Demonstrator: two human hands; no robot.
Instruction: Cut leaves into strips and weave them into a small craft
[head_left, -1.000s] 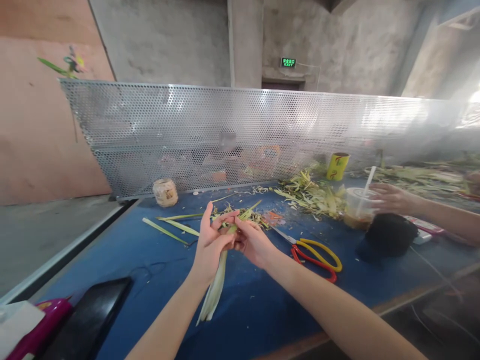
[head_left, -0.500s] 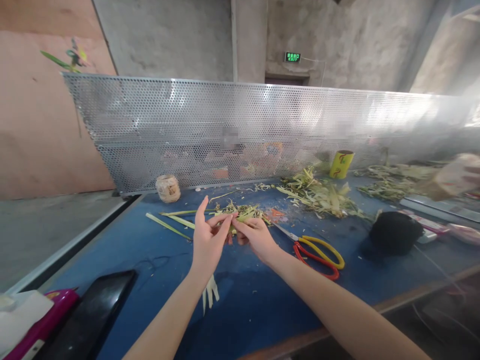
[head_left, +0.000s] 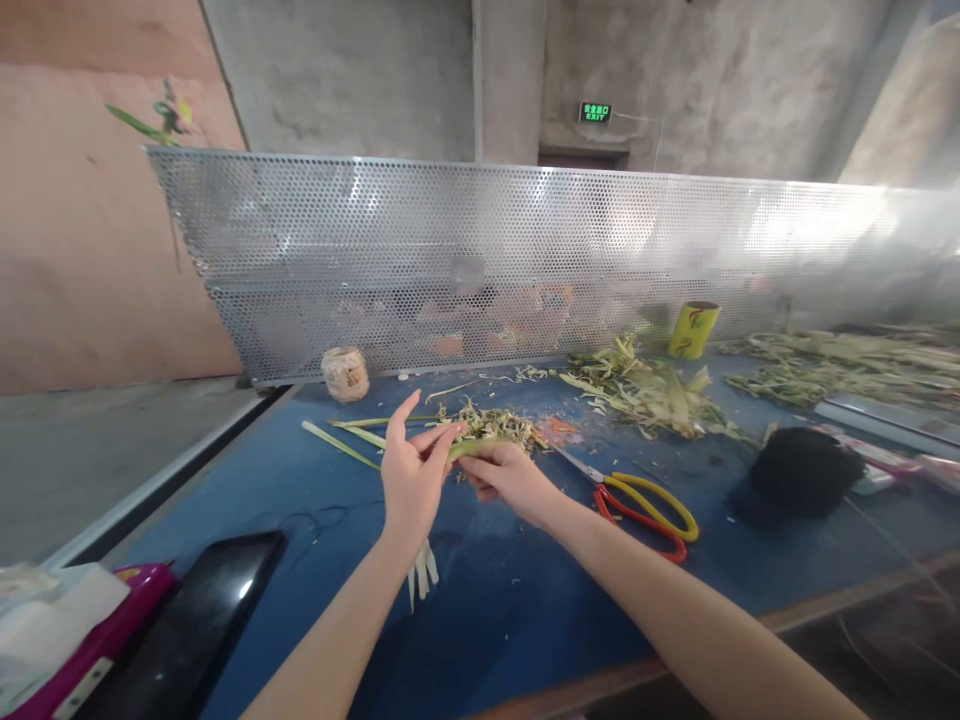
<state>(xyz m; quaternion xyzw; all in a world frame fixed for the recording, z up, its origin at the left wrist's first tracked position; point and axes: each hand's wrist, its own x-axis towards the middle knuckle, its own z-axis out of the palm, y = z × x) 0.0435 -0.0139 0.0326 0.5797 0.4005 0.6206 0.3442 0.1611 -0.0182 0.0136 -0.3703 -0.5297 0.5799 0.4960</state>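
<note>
While both hands meet above the blue table (head_left: 480,640), a green leaf strip (head_left: 472,449) runs between them: the right hand (head_left: 510,480) pinches it, and the left hand (head_left: 412,480) grips its other end, one digit raised. Pale split ends (head_left: 424,575) show below the left wrist; the hand hides whether they join the strip. The work looks partway along: this piece is being handled, while loose stalks (head_left: 341,445), a heap of leaves (head_left: 649,395) and small scraps (head_left: 499,425) lie unused nearby. The scissors (head_left: 598,477) rest to the right, touched by neither hand. On the wall, a green sign (head_left: 595,112) reads "安全出口" and "EXIT"; the red marks on the yellow tube (head_left: 693,332) cannot be read.
</note>
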